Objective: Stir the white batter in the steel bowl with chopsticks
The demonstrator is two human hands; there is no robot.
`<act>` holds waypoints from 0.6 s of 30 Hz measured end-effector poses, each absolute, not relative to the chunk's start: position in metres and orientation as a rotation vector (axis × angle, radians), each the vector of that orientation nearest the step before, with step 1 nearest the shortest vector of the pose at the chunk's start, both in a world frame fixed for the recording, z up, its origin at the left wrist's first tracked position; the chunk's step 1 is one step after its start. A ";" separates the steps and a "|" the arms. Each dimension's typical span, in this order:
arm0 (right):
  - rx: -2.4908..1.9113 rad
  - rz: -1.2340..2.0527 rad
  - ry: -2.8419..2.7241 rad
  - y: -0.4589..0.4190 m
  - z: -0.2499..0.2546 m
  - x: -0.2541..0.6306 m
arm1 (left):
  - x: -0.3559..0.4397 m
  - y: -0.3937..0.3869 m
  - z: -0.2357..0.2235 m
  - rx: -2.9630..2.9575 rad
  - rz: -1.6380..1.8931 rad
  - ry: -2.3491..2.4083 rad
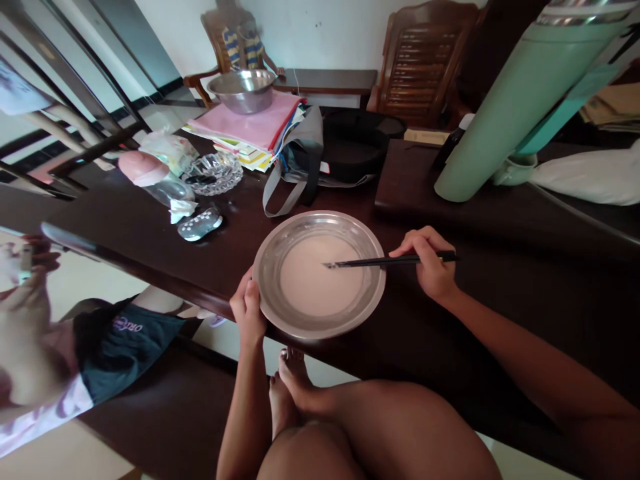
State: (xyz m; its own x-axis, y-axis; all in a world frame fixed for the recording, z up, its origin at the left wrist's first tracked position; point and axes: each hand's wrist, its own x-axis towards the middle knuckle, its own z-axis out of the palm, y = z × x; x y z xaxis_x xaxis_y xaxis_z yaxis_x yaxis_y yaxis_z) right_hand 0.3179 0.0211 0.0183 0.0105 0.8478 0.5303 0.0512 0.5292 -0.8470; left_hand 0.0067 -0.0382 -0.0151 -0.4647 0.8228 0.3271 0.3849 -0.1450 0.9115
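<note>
A round metal basin (270,300) rests at the near edge of the dark wooden table, with a pale, milky liquid (315,283) in it. My left hand (249,307) grips the basin's left rim, thumb on top and the other fingers out of sight beneath. Black chopsticks (370,262) are pinched in my right hand (431,262), just right of the basin. They lie almost level across its right rim, and their wet tips are at the liquid near the middle.
Behind the basin are a grey bag (300,143), a pink folder (235,123) bearing a second metal bowl (245,93), a glass ashtray (215,175) and a game controller (200,223). A tall green flask (525,100) stands back right. Other people are at left and behind.
</note>
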 end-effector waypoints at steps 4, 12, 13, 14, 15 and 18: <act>-0.791 0.872 -1.602 0.019 0.018 0.316 | 0.006 -0.038 -0.015 1.370 1.640 1.773; -0.822 0.789 -1.475 0.018 0.019 0.317 | 0.006 -0.038 -0.015 1.373 1.636 1.769; -0.820 0.812 -1.535 0.017 0.019 0.317 | 0.007 -0.038 -0.015 1.369 1.643 1.770; -0.822 0.820 -1.597 0.017 0.019 0.317 | 0.007 -0.038 -0.014 1.365 1.651 1.771; -0.830 0.812 -1.641 0.017 0.019 0.316 | 0.007 -0.038 -0.014 1.361 1.657 1.773; -0.841 0.754 -1.552 0.019 0.018 0.317 | 0.008 -0.038 -0.013 1.356 1.650 1.782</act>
